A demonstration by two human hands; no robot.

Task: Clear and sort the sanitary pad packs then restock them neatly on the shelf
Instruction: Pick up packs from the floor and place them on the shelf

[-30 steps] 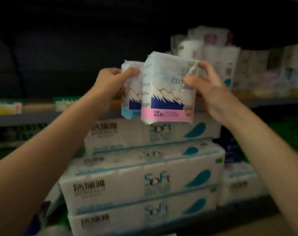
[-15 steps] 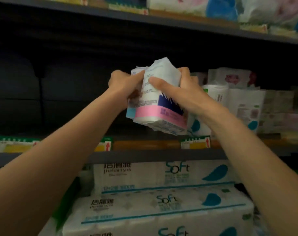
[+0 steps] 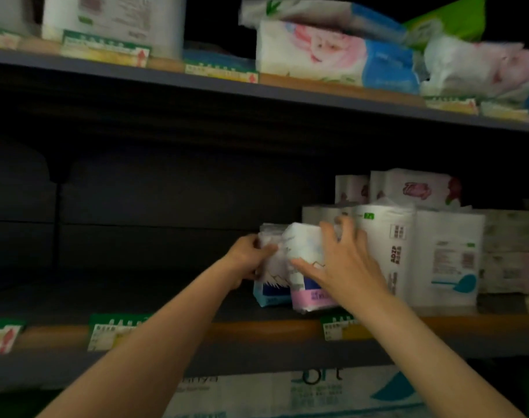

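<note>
My left hand (image 3: 247, 257) grips the blue-banded pack (image 3: 270, 292); my right hand (image 3: 341, 263) holds the pink-banded pack (image 3: 313, 298), fingers curled over it. Both sit on the shelf (image 3: 257, 330).

Two white pad packs, blue-banded (image 3: 270, 292) and pink-banded (image 3: 313, 297), stand upright side by side, seemingly touching, on the shelf (image 3: 257, 328).

Two soft white plastic pad packs stand side by side on the dark middle shelf (image 3: 166, 300): the blue-bottomed pack (image 3: 270, 292) at nine o'clock of the pink-bottomed pack (image 3: 310, 297). The left hand (image 3: 246, 260) grips the blue-bottomed pack's side. The right hand (image 3: 344, 260) grips the pink-bottomed pack with spread fingers curled over its top. At three o'clock, touching it, stand taller white packs (image 3: 420, 254). Blurred tissue bundles (image 3: 332, 52) lie on the upper shelf at twelve o'clock.
</note>
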